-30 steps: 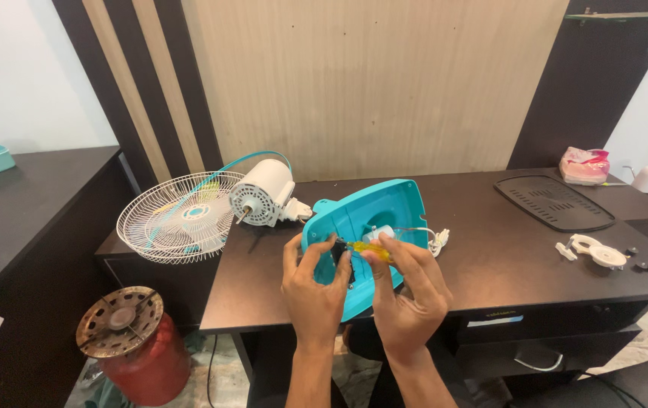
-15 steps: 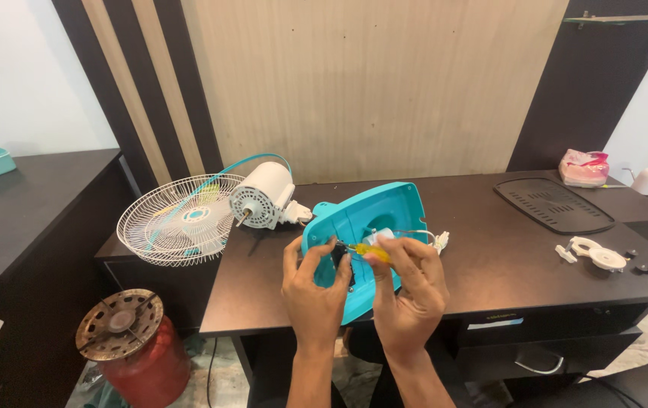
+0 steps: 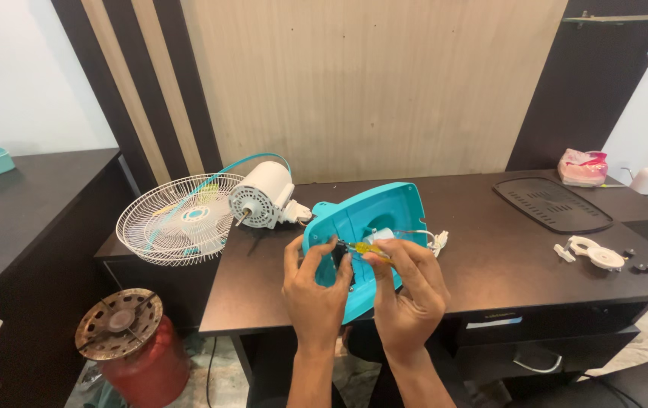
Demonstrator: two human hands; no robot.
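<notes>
A: Looking down from the head camera, what are the hands doing?

B: The left hand (image 3: pixel 315 291) is gripping the left side of the turquoise fan base (image 3: pixel 362 234), fingers curled over its rim, tilting it up so the hollow underside is facing the person. That seems to be why it is being propped rather than lying flat: the inside parts are showing.

A: And the other one?

B: The right hand (image 3: pixel 408 291) is closing around a small yellow-handled screwdriver (image 3: pixel 365 248), with the tip pointing left into the base near a dark part. The fingers are pinching it tightly, not opening at all.

A: Where is the base sitting?

B: It is leaning at the front middle of the dark table (image 3: pixel 490 257), its lower end hanging just past the front edge towards the person. White wires (image 3: pixel 426 238) are trailing out of its right side.

A: Any room around it?

B: To the left, the white motor (image 3: pixel 262 195) and wire fan guard (image 3: pixel 177 219) are lying near, the guard overhanging the table's left edge. To the right, bare tabletop is stretching out before the white plastic pieces (image 3: pixel 592 253) and black grille panel (image 3: pixel 552 204), well apart. A red cylinder (image 3: pixel 131 347) is standing on the floor below left.
</notes>
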